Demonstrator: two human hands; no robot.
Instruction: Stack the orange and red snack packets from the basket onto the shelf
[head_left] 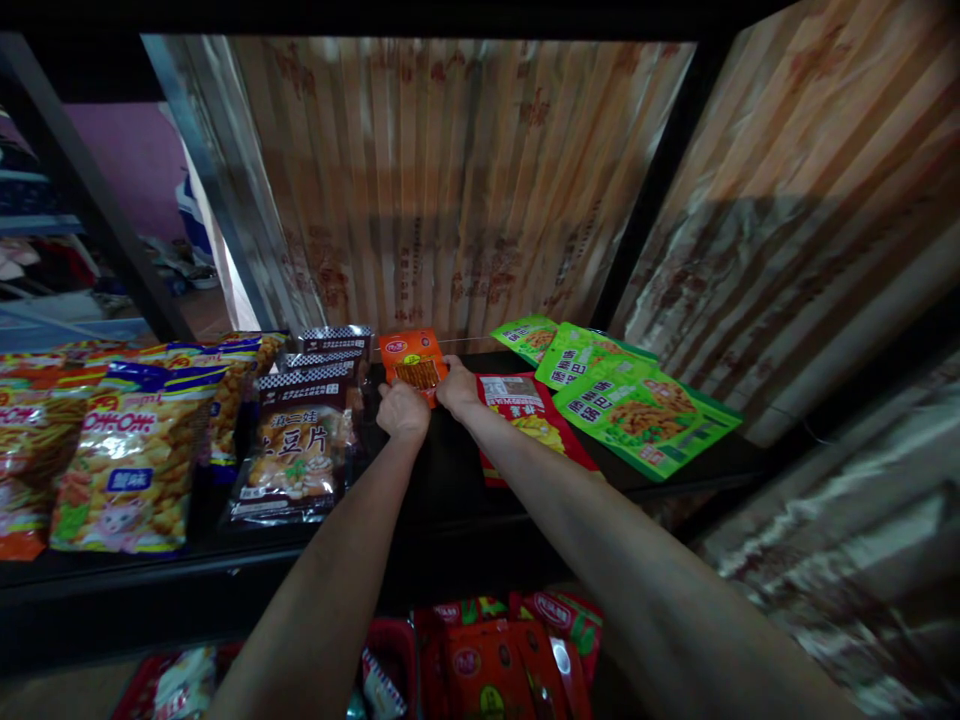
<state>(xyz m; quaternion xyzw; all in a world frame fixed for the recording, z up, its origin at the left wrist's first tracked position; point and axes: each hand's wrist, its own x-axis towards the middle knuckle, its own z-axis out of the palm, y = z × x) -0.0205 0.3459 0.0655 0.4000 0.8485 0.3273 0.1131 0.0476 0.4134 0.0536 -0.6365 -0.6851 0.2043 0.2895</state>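
Observation:
Both hands reach to the back of a black shelf point(442, 500) and grip one small orange snack packet point(414, 362). My left hand point(403, 410) is closed at its lower left edge. On the packet's right edge, my right hand point(456, 388) is closed too; its fingertips are partly hidden. The packet leans upright near the back curtain. Left of it stand several brown snack bags point(300, 445) in a row. Just right of my right hand lies a red snack bag point(529, 420), partly behind my forearm.
Several green snack bags point(637, 400) overlap at the shelf's right. Crab-flavoured puff bags point(135, 460) stand at the left. Below, more orange packets point(487, 665) sit beside a red basket point(409, 650). A patterned curtain point(465, 180) hangs behind, and dark posts point(97, 190) frame the shelf.

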